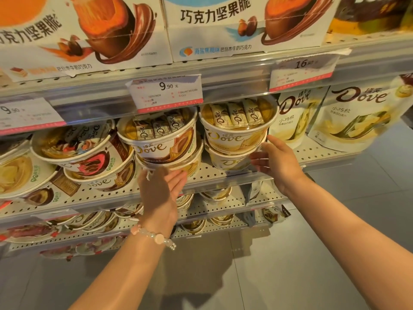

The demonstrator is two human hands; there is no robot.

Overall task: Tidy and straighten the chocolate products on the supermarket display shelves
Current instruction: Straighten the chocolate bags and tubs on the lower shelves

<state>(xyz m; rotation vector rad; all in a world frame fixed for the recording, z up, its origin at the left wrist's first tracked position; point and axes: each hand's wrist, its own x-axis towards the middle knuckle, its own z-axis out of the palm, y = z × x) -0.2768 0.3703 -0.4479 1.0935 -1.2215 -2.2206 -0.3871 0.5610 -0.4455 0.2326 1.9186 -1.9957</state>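
Head view. Centre of frame: two stacks of two Dove tubs each, on a perforated white shelf (pixel 210 170). Left stack: brown-swirl upper tub (pixel 159 136) over a lower tub (pixel 178 163), both tilted toward the camera. Right stack: cream upper tub (pixel 238 124) over a lower cream tub (pixel 228 161), clear lids showing three wrapped bars on each top tub. A narrow gap of bare shelf between the two stacks.

Left hand (pixel 159 193), lower centre, fingers straight and together, reaching up under the front rim of the lower brown tub; contact at the fingertips cannot be told. A bead bracelet (pixel 153 237) on that wrist.

Right hand (pixel 276 163), right of centre, fingers straight and slightly spread, tips against the right side of the cream stack, clamped on nothing.

Just right of the cream stack: two white Dove pouches (pixel 357 117) standing upright, open shelf in front of them. Left of frame: at least four more tubs (pixel 73 144) leaning and overlapping, crowded to the shelf edge.

Above, three price tags (pixel 166 92) on the rail, and two large cartons (pixel 223 23) on the top shelf. Below, two lower shelves of tubs, blurred.
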